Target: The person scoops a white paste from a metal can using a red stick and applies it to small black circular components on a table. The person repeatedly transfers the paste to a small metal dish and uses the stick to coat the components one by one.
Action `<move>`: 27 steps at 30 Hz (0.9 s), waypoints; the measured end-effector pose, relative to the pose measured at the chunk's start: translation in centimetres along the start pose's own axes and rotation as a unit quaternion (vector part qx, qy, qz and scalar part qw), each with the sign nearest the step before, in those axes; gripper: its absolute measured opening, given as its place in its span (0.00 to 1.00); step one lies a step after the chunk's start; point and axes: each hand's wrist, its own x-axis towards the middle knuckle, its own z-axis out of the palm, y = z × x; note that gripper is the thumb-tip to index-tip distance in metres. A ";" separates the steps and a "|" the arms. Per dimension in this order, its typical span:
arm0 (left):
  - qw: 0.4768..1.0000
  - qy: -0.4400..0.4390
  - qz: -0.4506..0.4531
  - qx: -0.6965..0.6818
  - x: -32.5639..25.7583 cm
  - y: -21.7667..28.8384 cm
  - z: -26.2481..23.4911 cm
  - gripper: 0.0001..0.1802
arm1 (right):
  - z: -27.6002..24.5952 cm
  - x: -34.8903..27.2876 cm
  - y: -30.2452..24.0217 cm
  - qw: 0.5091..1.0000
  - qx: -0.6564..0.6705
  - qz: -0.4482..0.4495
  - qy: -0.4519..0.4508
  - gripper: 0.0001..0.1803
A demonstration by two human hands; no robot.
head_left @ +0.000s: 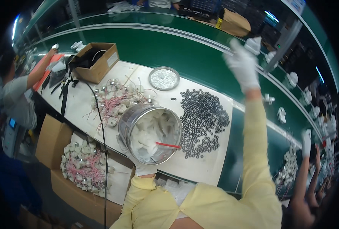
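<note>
My left hand (139, 162), in a white glove, grips the near side of a round metal tin (128, 121) that is tilted toward me. White paste fills the tin, and a thin red stick (168, 145) lies in it. My right hand (242, 65), also gloved in white, is stretched far out over the green conveyor belt (177, 49), next to a white part (253, 45). The blur hides whether its fingers hold that part.
Several black rubber rings (203, 120) lie on the white worktop (200, 164), with a shallow metal dish (164, 78), wired white parts (116, 100) and cardboard boxes (97, 61). White parts (292, 78) ride the belt. A person (20, 91) works at left; another's gloved hand (306, 142) at right.
</note>
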 end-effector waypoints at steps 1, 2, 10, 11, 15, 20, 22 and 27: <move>1.000 0.000 -0.007 0.001 -0.1 0.0 -0.1 0.37 | 1.9 -0.1 2.3 0.982 -0.079 0.061 -0.162 0.21; 1.000 0.000 -0.003 -0.001 0.0 0.3 -0.4 0.37 | 3.0 -0.5 3.4 0.961 -0.105 0.085 -0.241 0.22; 1.000 0.010 -0.008 -0.011 0.5 0.2 -1.5 0.37 | -1.0 -1.3 4.5 0.891 0.393 0.196 -0.120 0.17; 1.000 0.011 -0.008 -0.011 0.6 0.4 -1.7 0.37 | -1.6 -1.3 4.0 0.841 0.483 0.209 -0.126 0.18; 1.000 0.009 -0.013 -0.010 0.8 0.3 -1.8 0.37 | -2.7 -2.3 3.5 0.733 0.623 0.192 -0.194 0.23; 1.000 0.011 -0.019 -0.008 0.8 0.3 -2.3 0.37 | -2.0 -3.1 3.1 0.671 0.694 0.197 -0.171 0.21; 1.000 0.012 -0.015 -0.005 0.7 0.4 -2.4 0.37 | -1.3 -3.0 3.9 0.709 0.649 0.204 -0.186 0.20; 0.999 -0.001 -0.037 0.004 0.9 -0.3 -2.3 0.37 | 5.3 -6.9 11.4 0.961 -0.163 -0.013 -0.223 0.16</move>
